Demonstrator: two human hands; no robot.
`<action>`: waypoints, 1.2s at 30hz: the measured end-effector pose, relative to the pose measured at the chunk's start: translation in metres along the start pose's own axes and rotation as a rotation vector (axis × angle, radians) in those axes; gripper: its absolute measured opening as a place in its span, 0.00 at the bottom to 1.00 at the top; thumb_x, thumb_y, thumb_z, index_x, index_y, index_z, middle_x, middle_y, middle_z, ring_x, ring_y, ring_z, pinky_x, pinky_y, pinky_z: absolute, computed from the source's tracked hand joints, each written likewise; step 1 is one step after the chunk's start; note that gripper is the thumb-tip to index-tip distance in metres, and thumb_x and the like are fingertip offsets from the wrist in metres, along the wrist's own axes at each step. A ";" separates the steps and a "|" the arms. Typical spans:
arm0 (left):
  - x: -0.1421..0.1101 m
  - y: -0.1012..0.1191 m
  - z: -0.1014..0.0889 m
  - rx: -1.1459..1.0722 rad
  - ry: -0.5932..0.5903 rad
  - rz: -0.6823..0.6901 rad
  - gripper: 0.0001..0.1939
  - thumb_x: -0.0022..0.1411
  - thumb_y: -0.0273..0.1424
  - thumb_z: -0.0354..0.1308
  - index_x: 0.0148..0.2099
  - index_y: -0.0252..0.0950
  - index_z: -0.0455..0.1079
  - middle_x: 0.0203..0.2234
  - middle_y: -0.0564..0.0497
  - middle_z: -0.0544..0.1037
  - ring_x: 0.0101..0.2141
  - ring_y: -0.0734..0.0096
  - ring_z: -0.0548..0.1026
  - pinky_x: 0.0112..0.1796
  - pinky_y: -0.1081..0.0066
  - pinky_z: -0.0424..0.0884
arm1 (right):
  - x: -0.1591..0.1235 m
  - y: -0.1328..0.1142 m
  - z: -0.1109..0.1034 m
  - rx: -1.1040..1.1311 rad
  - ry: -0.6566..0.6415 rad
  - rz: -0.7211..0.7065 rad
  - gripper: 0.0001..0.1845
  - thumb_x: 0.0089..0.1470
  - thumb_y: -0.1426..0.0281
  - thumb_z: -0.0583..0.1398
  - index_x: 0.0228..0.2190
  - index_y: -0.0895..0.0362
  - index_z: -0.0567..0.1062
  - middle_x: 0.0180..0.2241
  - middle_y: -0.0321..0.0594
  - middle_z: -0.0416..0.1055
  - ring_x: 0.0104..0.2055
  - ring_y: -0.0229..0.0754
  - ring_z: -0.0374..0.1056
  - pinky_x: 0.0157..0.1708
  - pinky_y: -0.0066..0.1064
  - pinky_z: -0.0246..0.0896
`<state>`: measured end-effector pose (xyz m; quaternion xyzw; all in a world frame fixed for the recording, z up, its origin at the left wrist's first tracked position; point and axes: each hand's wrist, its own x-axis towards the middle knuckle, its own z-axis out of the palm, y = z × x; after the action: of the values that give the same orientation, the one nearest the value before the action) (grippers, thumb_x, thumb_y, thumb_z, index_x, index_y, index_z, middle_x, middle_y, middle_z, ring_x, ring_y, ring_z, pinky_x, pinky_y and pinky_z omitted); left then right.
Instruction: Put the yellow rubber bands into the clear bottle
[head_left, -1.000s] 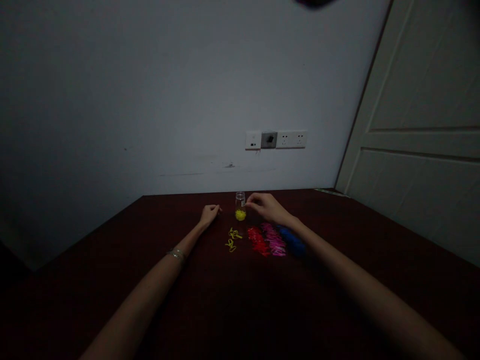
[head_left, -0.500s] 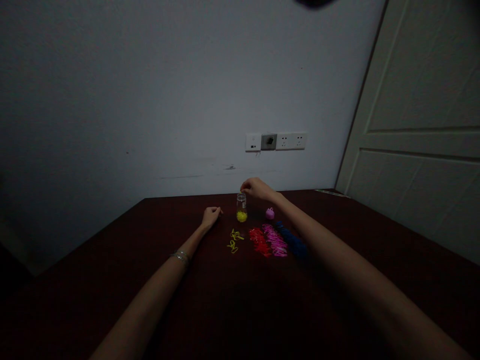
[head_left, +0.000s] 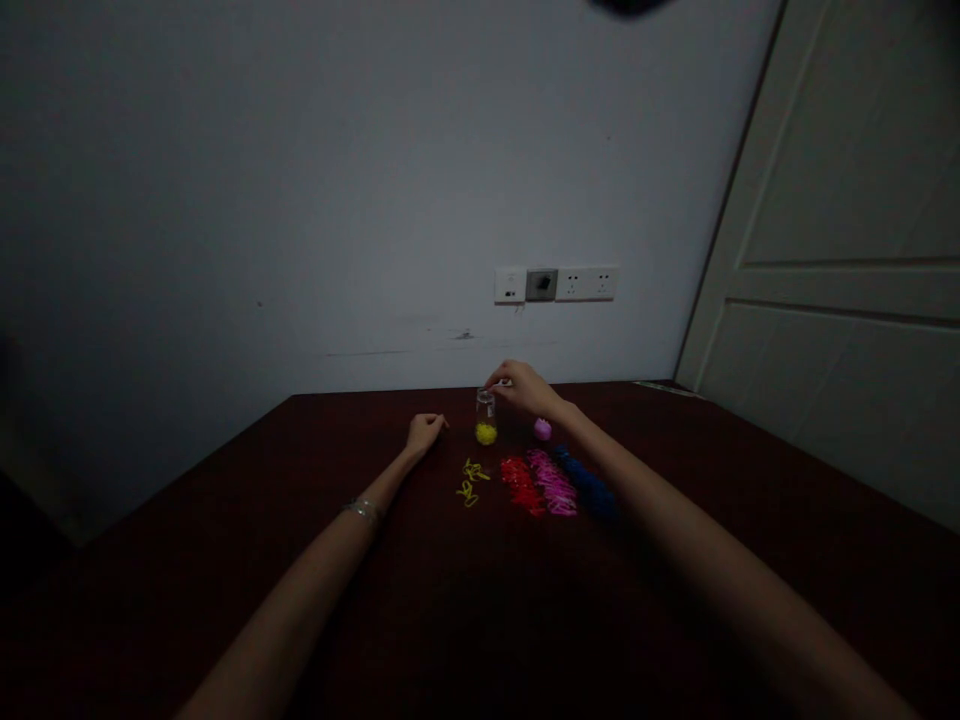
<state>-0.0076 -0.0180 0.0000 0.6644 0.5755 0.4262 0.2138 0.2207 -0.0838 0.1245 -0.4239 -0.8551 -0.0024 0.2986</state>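
A clear jar (head_left: 486,411) stands upright on the dark red table, with yellow rubber bands (head_left: 486,435) in its bottom. My right hand (head_left: 520,385) is at the jar's mouth from the right, fingertips by the rim; the thumb and index finger look slightly apart, and no band shows between them. To the left of the jar, my left hand (head_left: 425,432) rests on the table with its fingers curled in and nothing visible in them. Loose yellow rubber bands (head_left: 469,482) lie in front of the jar. Beside them are piles of red bands (head_left: 522,485), pink bands (head_left: 553,482) and blue bands (head_left: 587,484).
A small pink object (head_left: 542,429) sits right of the jar, near my right forearm. Behind the table (head_left: 360,420) rises a wall with a row of sockets (head_left: 555,284). A flat strip (head_left: 667,388) lies at the back right edge, by a pale door (head_left: 832,270).
My right hand has shifted slightly right at the jar's rim, and its fingertips are no longer pinched on the bit of yellow seen there before. My left hand stays in place.
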 end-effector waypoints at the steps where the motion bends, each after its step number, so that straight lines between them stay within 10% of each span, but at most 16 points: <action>1: -0.001 0.001 0.000 -0.002 0.011 0.004 0.17 0.49 0.36 0.46 0.24 0.31 0.72 0.14 0.53 0.68 0.20 0.74 0.65 0.23 0.75 0.57 | -0.008 -0.005 0.001 0.021 0.007 -0.008 0.09 0.50 0.71 0.57 0.33 0.59 0.76 0.34 0.43 0.68 0.35 0.37 0.62 0.35 0.28 0.55; 8: -0.013 0.012 -0.005 0.063 0.007 0.117 0.17 0.51 0.38 0.48 0.23 0.32 0.71 0.18 0.51 0.72 0.25 0.70 0.69 0.27 0.75 0.60 | -0.082 -0.043 0.016 0.130 -0.230 -0.115 0.09 0.50 0.67 0.57 0.32 0.57 0.75 0.34 0.40 0.68 0.34 0.36 0.64 0.34 0.27 0.55; 18: -0.051 0.057 -0.030 0.264 -0.695 0.481 0.24 0.46 0.44 0.59 0.44 0.36 0.71 0.37 0.47 0.73 0.36 0.68 0.70 0.37 0.74 0.62 | -0.148 -0.071 0.031 0.216 -0.454 -0.159 0.11 0.53 0.67 0.54 0.35 0.57 0.74 0.33 0.40 0.70 0.32 0.35 0.65 0.31 0.24 0.56; 36: -0.068 0.060 -0.004 0.409 -0.644 0.601 0.11 0.48 0.22 0.53 0.35 0.31 0.73 0.31 0.48 0.74 0.31 0.74 0.70 0.33 0.78 0.63 | -0.168 -0.067 0.060 0.269 -0.235 -0.032 0.07 0.50 0.71 0.54 0.30 0.55 0.73 0.27 0.35 0.67 0.28 0.33 0.61 0.27 0.22 0.53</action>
<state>0.0259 -0.0976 0.0269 0.9277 0.3347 0.1201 0.1135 0.2195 -0.2331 0.0056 -0.3637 -0.8834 0.1566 0.2506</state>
